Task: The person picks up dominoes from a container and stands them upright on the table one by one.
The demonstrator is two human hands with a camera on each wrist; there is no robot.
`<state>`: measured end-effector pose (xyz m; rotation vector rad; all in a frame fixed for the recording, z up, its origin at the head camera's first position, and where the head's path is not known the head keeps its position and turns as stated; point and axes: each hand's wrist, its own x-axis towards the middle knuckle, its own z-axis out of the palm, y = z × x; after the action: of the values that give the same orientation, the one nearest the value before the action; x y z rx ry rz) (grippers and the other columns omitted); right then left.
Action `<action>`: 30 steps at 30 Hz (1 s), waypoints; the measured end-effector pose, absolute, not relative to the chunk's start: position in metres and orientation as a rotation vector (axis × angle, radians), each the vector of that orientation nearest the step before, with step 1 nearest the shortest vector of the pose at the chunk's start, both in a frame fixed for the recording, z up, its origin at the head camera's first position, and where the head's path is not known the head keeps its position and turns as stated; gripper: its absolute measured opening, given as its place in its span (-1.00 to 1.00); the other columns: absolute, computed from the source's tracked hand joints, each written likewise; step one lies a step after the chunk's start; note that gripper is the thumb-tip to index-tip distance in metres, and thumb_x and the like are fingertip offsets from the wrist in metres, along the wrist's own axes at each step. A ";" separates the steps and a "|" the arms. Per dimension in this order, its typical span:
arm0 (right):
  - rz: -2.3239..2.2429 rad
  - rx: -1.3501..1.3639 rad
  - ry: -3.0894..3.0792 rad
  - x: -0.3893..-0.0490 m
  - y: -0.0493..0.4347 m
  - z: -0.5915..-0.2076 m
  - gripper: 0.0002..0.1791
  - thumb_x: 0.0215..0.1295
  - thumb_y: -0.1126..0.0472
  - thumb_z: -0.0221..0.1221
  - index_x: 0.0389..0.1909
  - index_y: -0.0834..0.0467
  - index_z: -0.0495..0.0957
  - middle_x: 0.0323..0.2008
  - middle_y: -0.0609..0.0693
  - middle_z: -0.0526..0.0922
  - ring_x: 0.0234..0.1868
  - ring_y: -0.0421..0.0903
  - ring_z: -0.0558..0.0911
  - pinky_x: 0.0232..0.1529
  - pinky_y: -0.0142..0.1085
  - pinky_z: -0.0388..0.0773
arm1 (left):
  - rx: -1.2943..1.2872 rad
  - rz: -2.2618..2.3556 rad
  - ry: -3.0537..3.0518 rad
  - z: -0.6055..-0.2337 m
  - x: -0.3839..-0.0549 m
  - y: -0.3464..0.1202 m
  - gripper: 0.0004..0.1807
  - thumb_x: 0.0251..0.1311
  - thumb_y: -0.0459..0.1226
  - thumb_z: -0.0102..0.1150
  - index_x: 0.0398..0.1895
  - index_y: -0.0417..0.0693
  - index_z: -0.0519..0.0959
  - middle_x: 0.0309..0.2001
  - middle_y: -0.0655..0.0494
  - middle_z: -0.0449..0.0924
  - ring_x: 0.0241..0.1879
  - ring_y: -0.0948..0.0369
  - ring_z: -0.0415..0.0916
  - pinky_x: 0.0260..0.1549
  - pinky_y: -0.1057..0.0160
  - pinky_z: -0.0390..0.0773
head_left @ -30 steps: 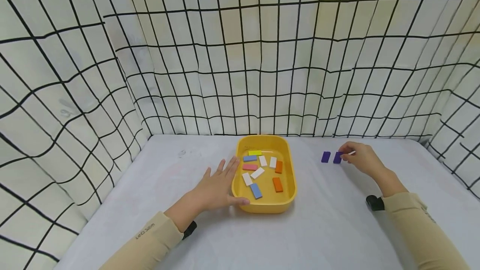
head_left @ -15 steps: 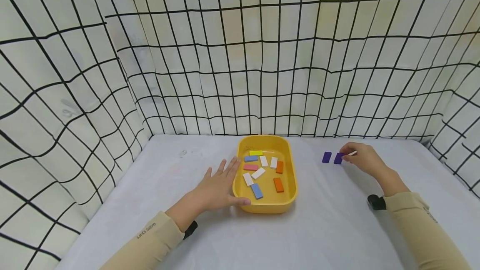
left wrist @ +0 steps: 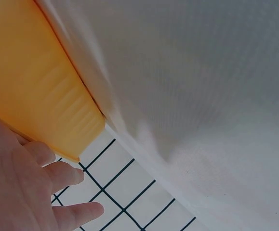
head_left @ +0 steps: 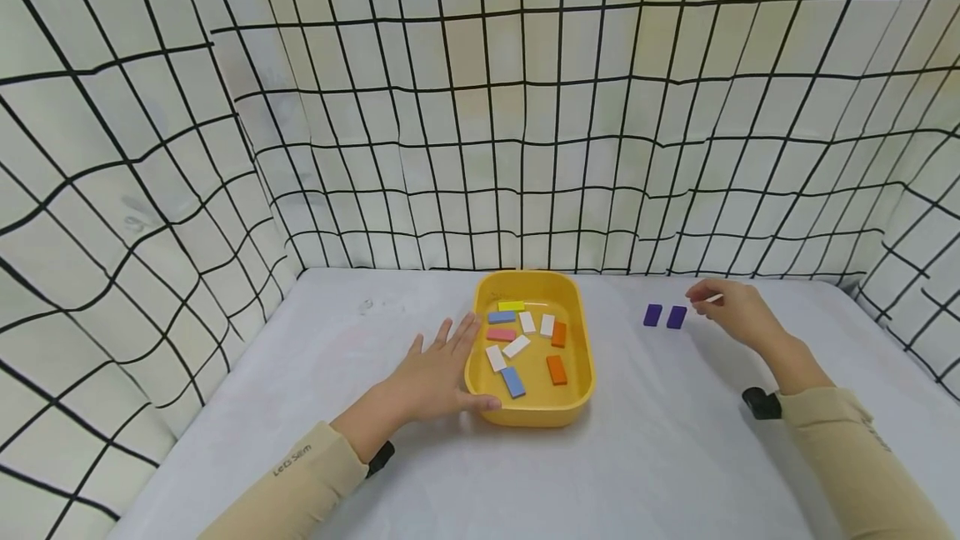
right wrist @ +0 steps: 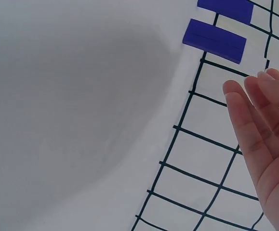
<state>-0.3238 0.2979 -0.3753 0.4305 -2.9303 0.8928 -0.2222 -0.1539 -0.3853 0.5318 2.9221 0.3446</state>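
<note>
- The right purple block (head_left: 677,317) and left purple block (head_left: 652,315) appear to stand upright on the surface (head_left: 637,465), a gap between; their placing looks done.
- The right hand (head_left: 738,312) is just beside the pair, fingers loosely bent, holding nothing.
- Ten other blocks (head_left: 515,346) lie in the tray (head_left: 528,417), not set out.
- The left hand (head_left: 431,379), fingers spread, rests against the tray's left side.

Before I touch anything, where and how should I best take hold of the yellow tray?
I'd pinch the tray by its long right rim, coming from the right: nothing touches that side, while the left hand rests against the left. The raised wall should fit between thumb and fingers. Keep it level, since the blocks inside look loose.
</note>
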 end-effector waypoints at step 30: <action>0.970 0.651 -2.793 -0.287 0.252 -0.341 -0.79 0.44 0.40 0.22 0.04 0.29 0.64 -0.09 0.22 0.73 -0.12 0.16 0.73 -0.11 -0.03 0.70 | 0.538 0.337 2.920 -0.385 -0.222 -0.153 0.34 0.09 0.48 0.17 0.69 -0.07 -0.20 0.67 0.04 -0.29 0.61 -0.14 -0.28 0.42 -0.40 -0.19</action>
<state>-0.2871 0.2519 -0.3413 0.6510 -2.7925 0.9698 -0.2224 -0.1527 -0.3850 0.5384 2.9197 0.3370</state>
